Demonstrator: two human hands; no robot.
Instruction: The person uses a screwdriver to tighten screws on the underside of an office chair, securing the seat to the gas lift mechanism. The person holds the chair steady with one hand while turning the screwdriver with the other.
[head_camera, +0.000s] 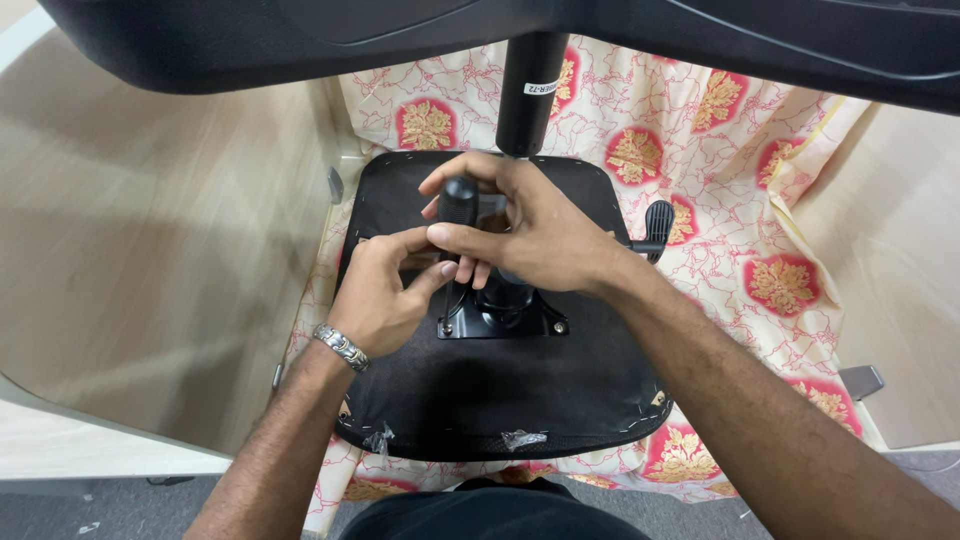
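Note:
An upturned black chair seat (500, 390) lies on a patterned cloth, its metal mechanism plate (500, 318) bolted at the middle. My right hand (520, 230) wraps around a black screwdriver handle (458, 203) standing upright over the plate. My left hand (380, 295), with a metal bracelet on the wrist, pinches something small just below that handle; I cannot make out what. A black cylinder column (530, 90) rises behind my hands. A black lever knob (658, 220) sticks out at the seat's right side.
A cream cloth with red and gold flower patterns (740, 230) covers the floor under the seat. Light wooden panels (150, 250) stand left and right. A large black chair part (500, 30) overhangs the top of the view. Grey carpet (100, 510) shows at the bottom left.

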